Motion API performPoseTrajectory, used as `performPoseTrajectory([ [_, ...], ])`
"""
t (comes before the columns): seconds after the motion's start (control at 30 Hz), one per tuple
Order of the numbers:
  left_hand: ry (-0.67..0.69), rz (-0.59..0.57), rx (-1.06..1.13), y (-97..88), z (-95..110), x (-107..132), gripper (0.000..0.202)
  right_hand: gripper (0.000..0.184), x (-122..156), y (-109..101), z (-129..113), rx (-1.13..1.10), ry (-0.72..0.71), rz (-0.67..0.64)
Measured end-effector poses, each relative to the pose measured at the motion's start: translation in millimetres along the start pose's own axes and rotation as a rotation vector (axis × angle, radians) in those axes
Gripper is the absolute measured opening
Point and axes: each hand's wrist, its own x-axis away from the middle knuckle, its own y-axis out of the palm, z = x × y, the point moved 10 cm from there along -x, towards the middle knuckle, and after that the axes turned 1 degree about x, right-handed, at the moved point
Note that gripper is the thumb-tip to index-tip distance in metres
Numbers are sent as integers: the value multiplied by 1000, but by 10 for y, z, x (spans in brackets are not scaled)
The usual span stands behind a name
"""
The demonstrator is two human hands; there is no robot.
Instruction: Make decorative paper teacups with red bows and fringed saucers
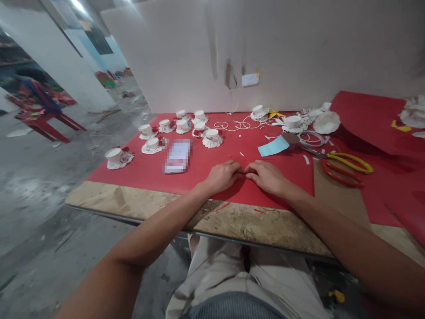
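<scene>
Just above the red sheet [199, 181], my left hand [226, 176] and my right hand [264, 177] almost meet at the fingertips. Both are closed in a pinch. Whatever lies between the fingers is too small and too dark to make out. Beyond my right hand lies a light blue piece of paper [274, 146]. A phone [178, 156] with a lit, blurred screen rests to the left of my left hand. Scissors [345, 167] with one yellow and one red handle lie to the right, blades partly over the red sheet.
Several small white hats with frilled brims [114, 156] stand at the left and back. White rings [312, 139], curled white strips [229, 125] and a yellow bow [275, 114] lie further back. A pale wall panel [282, 53] closes the far side. A red chair [49, 117] stands left.
</scene>
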Motion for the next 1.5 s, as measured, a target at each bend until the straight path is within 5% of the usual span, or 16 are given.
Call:
performPoseTrajectory([
  [0.93, -23, -7, 78, -10, -35, -27, 16, 13, -120, 76, 85, -95, 66, -105],
  [1.5, 51, 66, 204, -32, -22, -12, 12, 10, -12, 11, -16, -130, -55, 15],
])
